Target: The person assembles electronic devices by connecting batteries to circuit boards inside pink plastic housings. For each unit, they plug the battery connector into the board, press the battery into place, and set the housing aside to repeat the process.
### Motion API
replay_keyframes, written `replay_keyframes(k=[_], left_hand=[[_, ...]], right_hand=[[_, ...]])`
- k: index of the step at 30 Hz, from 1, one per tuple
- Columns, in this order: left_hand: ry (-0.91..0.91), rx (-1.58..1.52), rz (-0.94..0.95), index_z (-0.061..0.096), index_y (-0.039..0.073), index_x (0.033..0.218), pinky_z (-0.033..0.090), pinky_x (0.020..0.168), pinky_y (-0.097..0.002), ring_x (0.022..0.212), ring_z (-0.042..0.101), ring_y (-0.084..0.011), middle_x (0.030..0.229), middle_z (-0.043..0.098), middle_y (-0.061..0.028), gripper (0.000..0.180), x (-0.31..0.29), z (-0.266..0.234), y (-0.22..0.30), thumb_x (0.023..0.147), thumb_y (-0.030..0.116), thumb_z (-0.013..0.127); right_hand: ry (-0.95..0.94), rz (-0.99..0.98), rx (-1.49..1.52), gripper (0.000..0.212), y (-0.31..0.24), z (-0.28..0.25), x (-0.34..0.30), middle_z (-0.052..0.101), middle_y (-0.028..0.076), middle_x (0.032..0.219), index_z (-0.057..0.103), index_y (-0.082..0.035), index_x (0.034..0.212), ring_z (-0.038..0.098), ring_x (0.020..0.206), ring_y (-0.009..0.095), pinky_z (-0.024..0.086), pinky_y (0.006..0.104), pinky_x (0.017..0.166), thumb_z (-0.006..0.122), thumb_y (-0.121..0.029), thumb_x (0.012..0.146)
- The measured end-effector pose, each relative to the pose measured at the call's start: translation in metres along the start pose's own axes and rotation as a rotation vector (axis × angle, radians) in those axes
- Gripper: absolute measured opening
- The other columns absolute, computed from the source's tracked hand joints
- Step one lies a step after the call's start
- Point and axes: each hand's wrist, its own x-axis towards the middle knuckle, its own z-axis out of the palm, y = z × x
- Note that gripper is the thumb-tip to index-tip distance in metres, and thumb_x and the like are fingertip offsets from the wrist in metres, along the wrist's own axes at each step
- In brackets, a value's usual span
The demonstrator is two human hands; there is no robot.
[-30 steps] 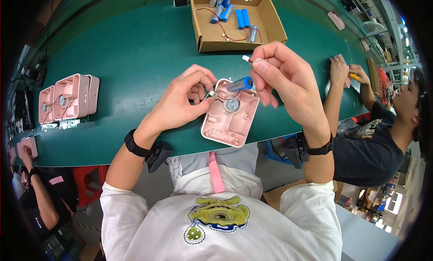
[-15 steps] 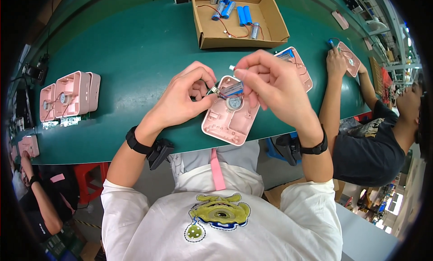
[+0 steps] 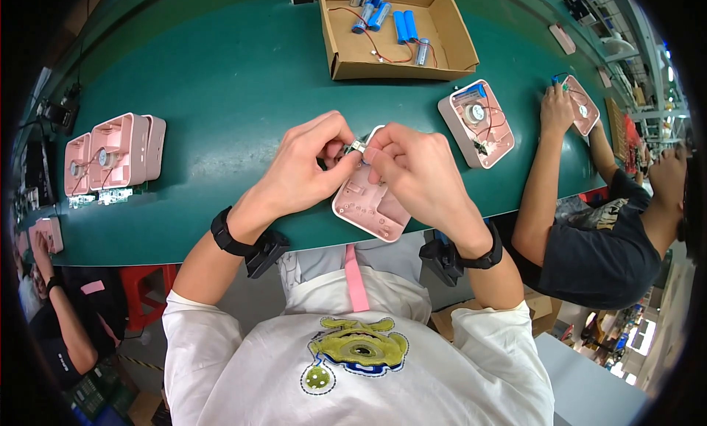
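My left hand (image 3: pixel 294 164) pinches a small green circuit board (image 3: pixel 348 150) between thumb and fingers, above a pink plastic housing half (image 3: pixel 372 209). Against the board's edge, my right hand (image 3: pixel 423 168) presses a small white plug (image 3: pixel 359 145) in its fingertips. Whether the plug is seated in a socket cannot be made out. The housing lies open side up near the table's front edge. My hands cover its upper part, where the speaker and blue battery sit.
A cardboard box (image 3: pixel 405 72) of blue batteries with leads stands at the back. To the right lies another pink housing (image 3: pixel 458 142) with battery, speaker and board. Several pink housings (image 3: pixel 151 150) are stacked at left. A co-worker's hand (image 3: pixel 556 109) works at far right, another person sits far left.
My right hand has come down and left, bringing the white plug to the board in my left hand. The housing at right is now uncovered.
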Motion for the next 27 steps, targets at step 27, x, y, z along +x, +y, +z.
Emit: replay_keyframes(k=[27], left_hand=[[0.026,0.272,0.162,0.062,0.001,0.089,0.042,0.049,-0.0333,0.054,0.055,-0.0189,0.066,0.055,-0.0074,0.016,-0.002,0.003,0.013,0.083,-0.005,0.075]], right_hand=[[0.137,-0.086,0.08,0.01,0.01,0.017,-0.004,0.07,0.014,0.066,0.065,0.007,0.093,0.073,0.061,0.021,0.053,0.0342,0.054,0.057,0.003,0.095]])
